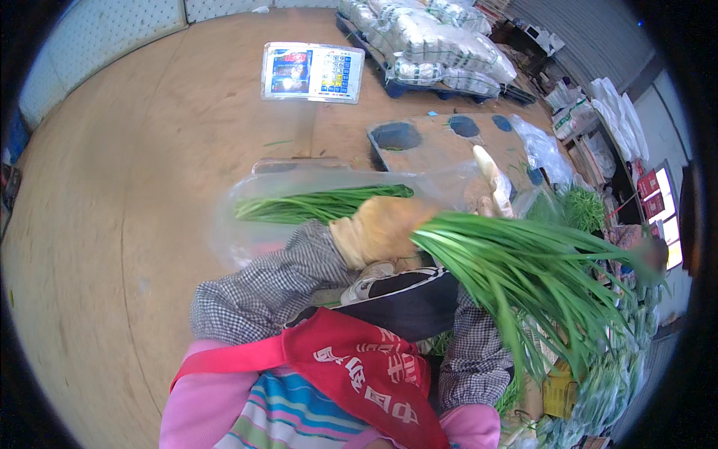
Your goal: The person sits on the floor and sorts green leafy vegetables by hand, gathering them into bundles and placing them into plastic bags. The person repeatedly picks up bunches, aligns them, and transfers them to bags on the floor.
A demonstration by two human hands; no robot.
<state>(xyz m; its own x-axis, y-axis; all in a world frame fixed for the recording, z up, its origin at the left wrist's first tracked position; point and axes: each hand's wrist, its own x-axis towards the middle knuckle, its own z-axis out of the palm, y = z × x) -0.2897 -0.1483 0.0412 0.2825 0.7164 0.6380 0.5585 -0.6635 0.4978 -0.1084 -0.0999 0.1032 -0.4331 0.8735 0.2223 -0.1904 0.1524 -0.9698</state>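
Note:
My left hand [384, 231], in a tan work glove with a checked oversleeve, grips a large bunch of long green leaves, probably Chinese chives [521, 269]. The leaves fan out to the right and droop. Right beside the glove, a second bunch of green leaves [314, 203] lies in a clear plastic bag [230, 230]. A digital scale display [312, 73] stands on a post beyond the bag. My right hand is out of sight behind the held leaves; only its checked sleeve [477, 353] shows.
White sacks [437, 45] are stacked on a blue pallet [401, 90] at the back. A dusty pallet [437, 149] with blue openings lies nearer. At right are bagged vegetables [611, 381], a yellow crate [560, 390] and a partly hidden person [620, 236]. A pale elongated object [493, 177] stands behind the leaves.

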